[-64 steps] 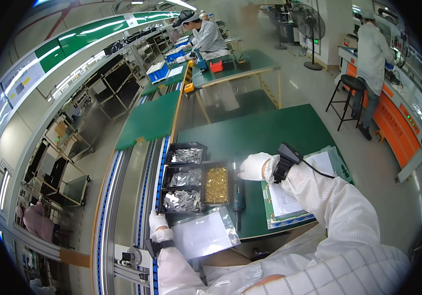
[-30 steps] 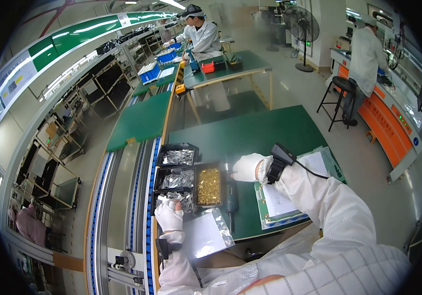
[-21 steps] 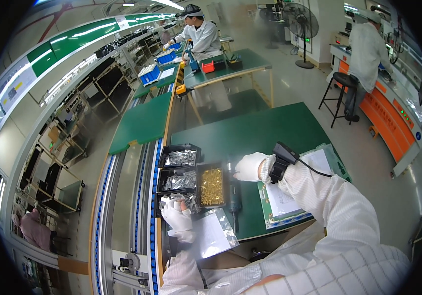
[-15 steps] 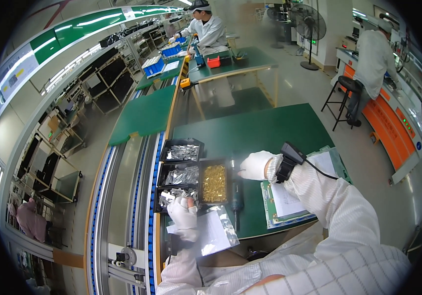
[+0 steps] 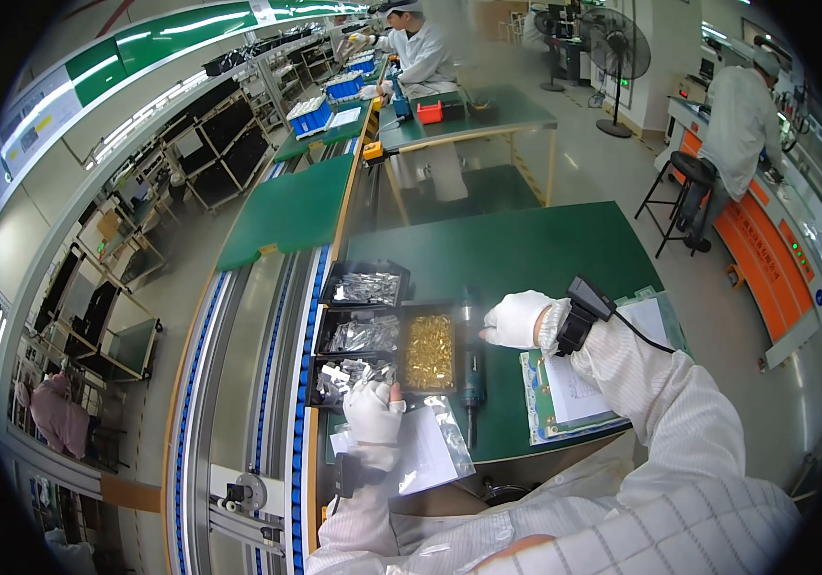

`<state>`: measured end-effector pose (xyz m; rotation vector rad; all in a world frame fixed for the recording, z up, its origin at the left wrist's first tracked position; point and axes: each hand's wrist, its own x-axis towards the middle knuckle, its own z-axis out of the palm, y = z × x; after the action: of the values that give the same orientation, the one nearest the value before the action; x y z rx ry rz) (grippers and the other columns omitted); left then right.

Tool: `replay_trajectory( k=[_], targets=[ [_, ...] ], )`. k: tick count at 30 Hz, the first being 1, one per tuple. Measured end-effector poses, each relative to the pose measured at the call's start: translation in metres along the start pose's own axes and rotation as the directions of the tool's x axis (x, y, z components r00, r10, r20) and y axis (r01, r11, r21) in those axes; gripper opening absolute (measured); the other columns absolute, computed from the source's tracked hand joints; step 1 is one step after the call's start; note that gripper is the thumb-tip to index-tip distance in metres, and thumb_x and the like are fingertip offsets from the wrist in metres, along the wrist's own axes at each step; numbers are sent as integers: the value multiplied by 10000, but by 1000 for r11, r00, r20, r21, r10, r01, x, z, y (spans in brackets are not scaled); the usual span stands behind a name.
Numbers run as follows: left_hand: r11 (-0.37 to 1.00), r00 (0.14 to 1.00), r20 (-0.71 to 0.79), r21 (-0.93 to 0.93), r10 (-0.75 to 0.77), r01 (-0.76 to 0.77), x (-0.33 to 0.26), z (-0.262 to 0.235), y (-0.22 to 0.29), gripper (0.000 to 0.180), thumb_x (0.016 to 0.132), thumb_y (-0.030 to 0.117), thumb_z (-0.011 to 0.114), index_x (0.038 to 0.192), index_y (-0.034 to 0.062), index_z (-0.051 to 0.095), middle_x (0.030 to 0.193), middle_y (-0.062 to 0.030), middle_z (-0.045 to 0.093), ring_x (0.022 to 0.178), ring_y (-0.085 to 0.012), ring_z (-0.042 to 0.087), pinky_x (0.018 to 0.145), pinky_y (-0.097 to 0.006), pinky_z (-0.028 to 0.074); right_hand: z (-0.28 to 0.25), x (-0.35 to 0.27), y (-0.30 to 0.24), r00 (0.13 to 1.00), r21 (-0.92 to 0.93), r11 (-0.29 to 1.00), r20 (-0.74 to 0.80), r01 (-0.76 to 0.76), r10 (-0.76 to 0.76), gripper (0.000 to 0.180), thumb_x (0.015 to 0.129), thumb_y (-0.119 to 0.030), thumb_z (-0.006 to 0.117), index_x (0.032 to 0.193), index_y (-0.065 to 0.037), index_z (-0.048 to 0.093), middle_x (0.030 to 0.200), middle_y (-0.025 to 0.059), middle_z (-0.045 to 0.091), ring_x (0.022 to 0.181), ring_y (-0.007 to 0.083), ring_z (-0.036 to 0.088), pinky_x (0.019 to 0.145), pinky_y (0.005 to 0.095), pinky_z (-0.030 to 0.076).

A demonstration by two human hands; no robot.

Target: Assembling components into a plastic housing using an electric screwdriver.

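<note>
My left hand point(image 5: 373, 410), in a white glove, lies at the near edge of the closest black tray of silver parts point(image 5: 339, 376), its fingers curled over the rim. Whether it holds a part is hidden. A clear plastic sleeve with a paper sheet point(image 5: 425, 448) lies under its wrist. My right hand point(image 5: 514, 319), gloved and loosely curled, rests on the green table point(image 5: 526, 254) beside the top end of a dark electric screwdriver point(image 5: 470, 369). On that wrist sits a black device with a cable point(image 5: 583, 309). A tray of brass parts point(image 5: 428, 353) lies between the hands.
Two more black trays of silver parts point(image 5: 365, 287) point(image 5: 358, 333) sit further back by the blue-edged conveyor point(image 5: 258, 383). A green board with papers point(image 5: 579, 388) lies at the right. Other people work at a far bench point(image 5: 421, 48) and an orange counter point(image 5: 742, 115); a stool point(image 5: 684, 182) stands nearby.
My left hand has moved from the table's near left edge up and to the right, across the plastic sleeve to the closest tray. My right hand has stayed in place.
</note>
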<state>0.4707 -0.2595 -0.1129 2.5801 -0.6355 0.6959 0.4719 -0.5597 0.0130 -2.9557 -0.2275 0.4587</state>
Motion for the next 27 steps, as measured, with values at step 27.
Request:
replay_trajectory(
  k=[27],
  targets=[
    [997,997,-29,28,71,-70,0,0,-1,236,828,220,658,651,90,572,652,-82,554,663,-311,563,639,-444,422,3,2,2,1000,-9,1000,-7,3,-3,404,913,-462,517,1003,-121,713,907,152,706,841,361,684,764,444,548]
  ],
)
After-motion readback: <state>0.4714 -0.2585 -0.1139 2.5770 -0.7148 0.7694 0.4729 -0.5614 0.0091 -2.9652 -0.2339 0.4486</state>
